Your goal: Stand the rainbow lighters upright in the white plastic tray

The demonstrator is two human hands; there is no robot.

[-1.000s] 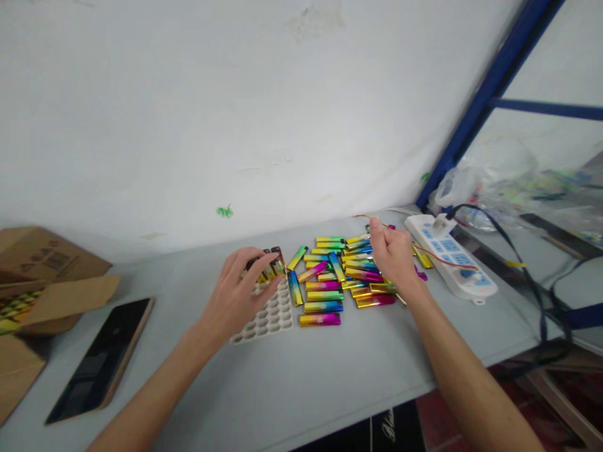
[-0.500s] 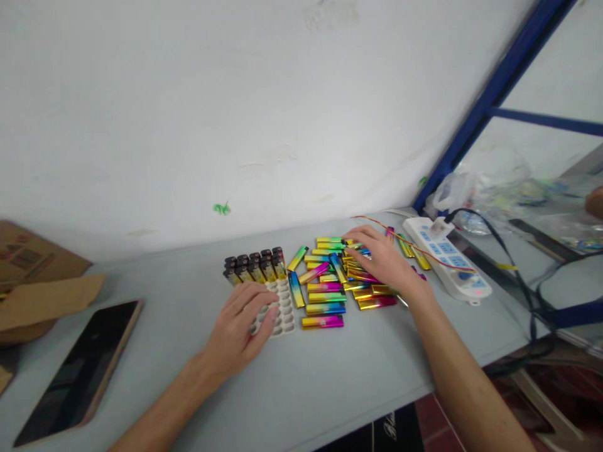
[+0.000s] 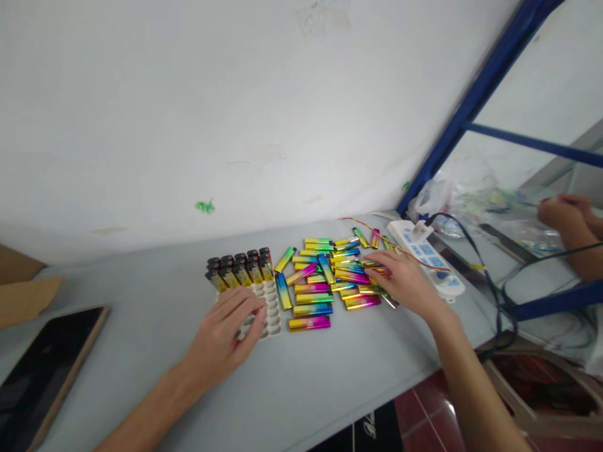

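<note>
Shiny lighters point(image 3: 313, 297) in gold, pink, green and blue lie in a loose pile on the grey table. To their left is a white tray point(image 3: 273, 314) with rows of round-ended holes. Several lighters with black tops point(image 3: 240, 267) stand upright in its back rows. My left hand point(image 3: 226, 326) rests over the tray's front left part, fingers stretched forward and thumb apart, hiding some holes. Over the right side of the pile is my right hand point(image 3: 400, 279), its fingers and thumb apart and reaching to the lighters. Whether its fingertips touch one I cannot tell.
A white power strip point(image 3: 426, 254) with cables lies right of the pile, a thin red-yellow wire crossing it. A phone point(image 3: 47, 370) and cardboard point(image 3: 28, 301) are at left. Beyond the blue frame point(image 3: 452, 135) another person's hands point(image 3: 568, 213) are near plastic bags.
My right hand has moved from the back of the pile to its right side, uncovering lighters there. My left hand stays over the tray. The view has turned slightly right.
</note>
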